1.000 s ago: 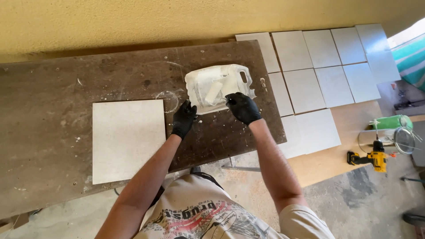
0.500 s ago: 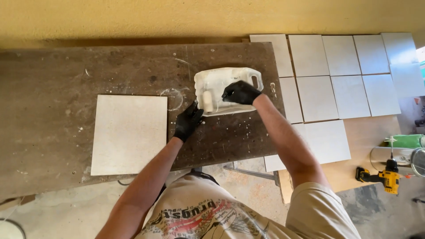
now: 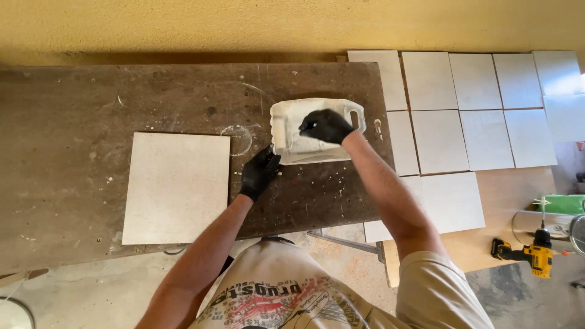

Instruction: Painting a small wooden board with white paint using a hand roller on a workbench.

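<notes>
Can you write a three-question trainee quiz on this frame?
1. True or false: the right hand reaches into the cut-open white plastic jug.
2. What does the left hand press against? A) the jug's lower left corner B) the loose tile C) the yellow cordless drill
3. Fill in: the loose tile lies on the dark ___, to the left of the jug.

Key: 1 true; 2 A; 3 workbench.
</notes>
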